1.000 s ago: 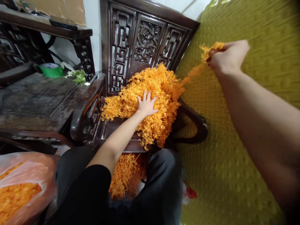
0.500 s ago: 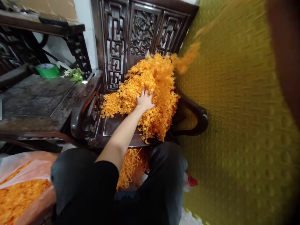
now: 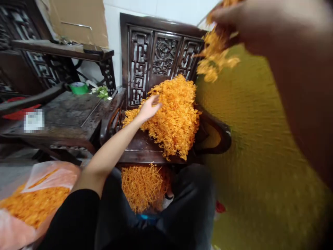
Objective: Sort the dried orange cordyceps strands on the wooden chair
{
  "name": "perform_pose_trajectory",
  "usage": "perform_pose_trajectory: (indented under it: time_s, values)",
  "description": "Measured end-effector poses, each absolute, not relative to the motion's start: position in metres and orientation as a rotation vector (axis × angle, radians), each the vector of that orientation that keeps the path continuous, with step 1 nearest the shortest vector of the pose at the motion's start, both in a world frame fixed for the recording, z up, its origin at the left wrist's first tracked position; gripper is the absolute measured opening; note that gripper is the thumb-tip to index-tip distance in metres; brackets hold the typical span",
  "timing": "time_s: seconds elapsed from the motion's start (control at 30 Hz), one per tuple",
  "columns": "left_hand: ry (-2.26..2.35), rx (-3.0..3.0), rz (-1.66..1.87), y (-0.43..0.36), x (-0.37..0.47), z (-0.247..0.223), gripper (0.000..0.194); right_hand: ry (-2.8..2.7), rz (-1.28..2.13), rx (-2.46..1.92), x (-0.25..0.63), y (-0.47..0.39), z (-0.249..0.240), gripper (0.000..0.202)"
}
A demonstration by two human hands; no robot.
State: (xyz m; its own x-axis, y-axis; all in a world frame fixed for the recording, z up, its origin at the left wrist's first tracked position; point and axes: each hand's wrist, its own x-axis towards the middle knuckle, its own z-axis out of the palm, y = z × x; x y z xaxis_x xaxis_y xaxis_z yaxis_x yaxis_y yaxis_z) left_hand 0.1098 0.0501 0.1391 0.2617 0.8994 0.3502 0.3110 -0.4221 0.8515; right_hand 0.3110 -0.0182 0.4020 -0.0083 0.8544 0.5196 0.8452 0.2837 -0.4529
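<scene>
A big heap of orange flower-like sprigs lies on the seat of a dark carved wooden chair. My left hand is over the left side of the heap, its fingers apart and nothing held in them. High at the upper right, my right hand is closed on an orange sprig that hangs below the fingers. Motion blurs this hand, and the frame's top edge cuts off part of the sprig.
Orange strands fill a container between my legs. A plastic bag of orange pieces stands at the lower left. Green tape and green sprigs lie on a dark side table. A yellow-green textured surface rises at right.
My left hand has moved left from the middle of the heap. My right hand has come into view at the upper right, holding an orange sprig. The camera view has shifted.
</scene>
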Motion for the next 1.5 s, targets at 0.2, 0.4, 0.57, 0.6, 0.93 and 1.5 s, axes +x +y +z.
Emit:
perform_pose_trajectory:
  time_s: [0.2, 0.4, 0.57, 0.6, 0.93, 1.5]
  values:
    - [0.851, 1.523, 1.103, -0.026, 0.052, 0.141, 0.073, -1.681, 1.188, -0.852, 0.268, -0.050, 0.264, 0.015]
    - [0.883, 1.500, 0.933, -0.073, 0.034, 0.114, 0.083, -1.668, 1.520, -0.857, 0.245, -0.045, 0.164, 0.036]
    - [0.957, 1.170, 0.973, -0.075, 0.023, 0.105, 0.057, -1.910, 1.146, -1.085, 0.241, -0.024, 0.097, 0.060]
    - [1.003, 1.159, 0.993, -0.074, 0.022, 0.103, 0.051, -1.941, 1.131, -1.108, 0.242, -0.023, 0.087, 0.065]
    - [1.287, 1.406, 0.831, -0.066, 0.025, 0.084, 0.035, -1.962, 1.220, -0.811, 0.262, -0.013, 0.082, 0.099]
    - [1.431, 1.757, 0.450, -0.099, 0.002, 0.096, 0.031, -1.401, 0.973, -0.897, 0.264, 0.002, 0.086, 0.014]
